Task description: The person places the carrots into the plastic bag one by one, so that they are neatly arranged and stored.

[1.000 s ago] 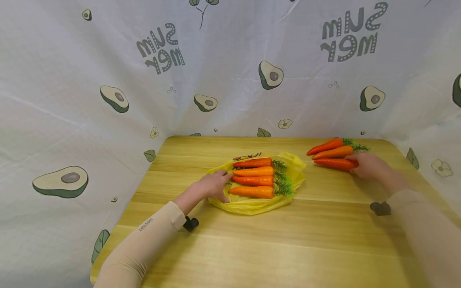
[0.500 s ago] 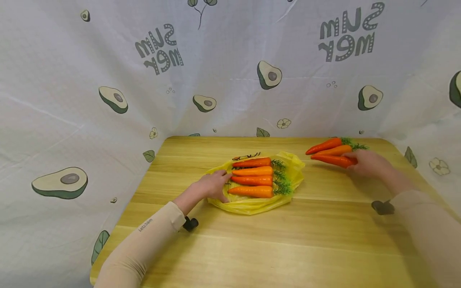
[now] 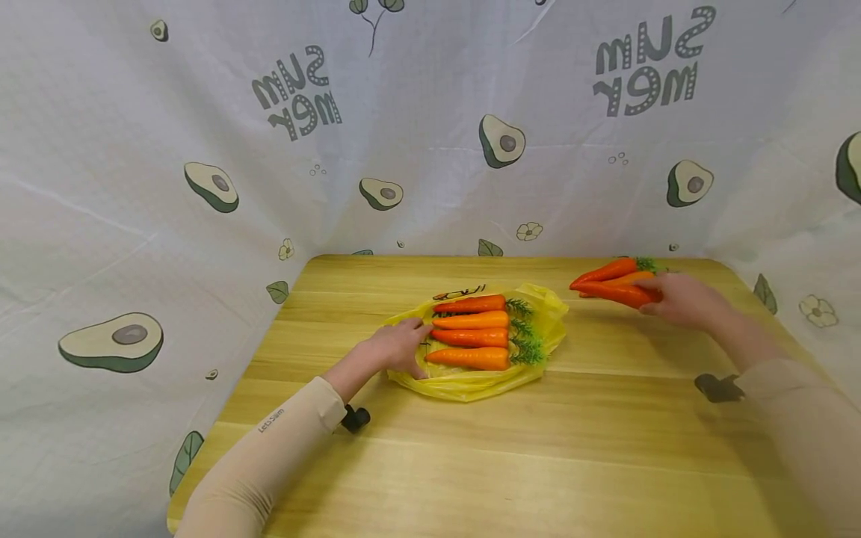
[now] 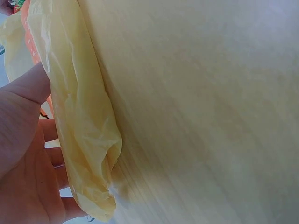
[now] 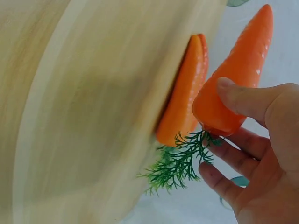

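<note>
My right hand [image 3: 689,299] grips a red-orange carrot [image 3: 615,294] near its blunt end, above the right rear of the worktop [image 3: 484,456], its tip pointing left. The right wrist view shows my thumb [image 5: 238,95] pressed on the carrot's side and a dark green sprig [image 5: 184,161] by my fingers. Just beyond it, another red-orange carrot [image 3: 608,270] and an orange carrot [image 3: 632,278] lie close together on the wood near the far edge.

My left hand [image 3: 399,345], fingers spread and relaxed rather than clenched, rests at the left side of a yellow plastic bag [image 3: 464,388]; seen from the left wrist, thumb and fingers reach behind the crinkled film. Within the bag's rim, near the middle of the worktop, four carrots [image 3: 471,320] lie side by side, red-orange and orange by turns, tips towards my left hand and feathery green tops [image 3: 528,350] to the right. Dark print [image 3: 460,293] shows on the bag's far edge.

Beige sleeves [image 3: 269,448] cover my arms. Behind the worktop hangs a white curtain [image 3: 430,149] patterned with avocado halves, leaves and flowers.
</note>
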Demonstrator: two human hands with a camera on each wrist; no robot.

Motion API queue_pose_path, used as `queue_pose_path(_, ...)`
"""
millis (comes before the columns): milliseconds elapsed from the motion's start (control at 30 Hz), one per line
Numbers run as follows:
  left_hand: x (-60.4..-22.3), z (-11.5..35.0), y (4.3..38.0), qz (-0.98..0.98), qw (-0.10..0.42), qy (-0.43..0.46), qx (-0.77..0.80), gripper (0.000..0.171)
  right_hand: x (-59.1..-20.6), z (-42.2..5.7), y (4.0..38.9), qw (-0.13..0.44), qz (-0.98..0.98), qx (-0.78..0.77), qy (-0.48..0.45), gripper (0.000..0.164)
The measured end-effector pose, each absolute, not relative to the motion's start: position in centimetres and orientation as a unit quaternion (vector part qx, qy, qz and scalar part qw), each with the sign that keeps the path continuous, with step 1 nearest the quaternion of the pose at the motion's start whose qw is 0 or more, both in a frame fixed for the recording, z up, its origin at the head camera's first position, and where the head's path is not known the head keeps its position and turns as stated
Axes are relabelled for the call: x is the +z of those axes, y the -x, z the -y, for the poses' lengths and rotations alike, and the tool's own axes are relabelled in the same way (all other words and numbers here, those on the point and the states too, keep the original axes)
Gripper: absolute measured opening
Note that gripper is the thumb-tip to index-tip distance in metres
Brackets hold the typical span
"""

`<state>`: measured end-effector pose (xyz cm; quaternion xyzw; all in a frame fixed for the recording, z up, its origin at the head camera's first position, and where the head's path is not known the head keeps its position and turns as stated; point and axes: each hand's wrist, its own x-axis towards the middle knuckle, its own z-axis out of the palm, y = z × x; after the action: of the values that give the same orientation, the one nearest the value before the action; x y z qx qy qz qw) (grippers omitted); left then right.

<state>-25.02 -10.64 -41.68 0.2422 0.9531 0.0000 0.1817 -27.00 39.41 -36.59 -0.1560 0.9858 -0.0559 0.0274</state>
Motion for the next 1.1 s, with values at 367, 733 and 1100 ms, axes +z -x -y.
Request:
queue_pose_path(367, -41.3, 10.5, 24.7, -0.954, 0.179, -0.242, 0.006, 0.101, -34.6, -37.1, 26.1, 0.018, -0.983, -0.062, 0.173, 0.054)
queue_pose_path(733, -41.3, 10.5, 24.8, -0.953, 0.180, -0.245, 0.002, 0.101, -33.5, -35.1, 25.6, -0.005, -0.978, -0.057, 0.198, 0.048)
queue_pose_path(1100, -41.4, 10.5, 24.8, -0.953, 0.179, -0.242, 0.003, 0.101, -32.3, -33.2, 24.9, -0.015, -0.976, -0.055, 0.208, 0.048)
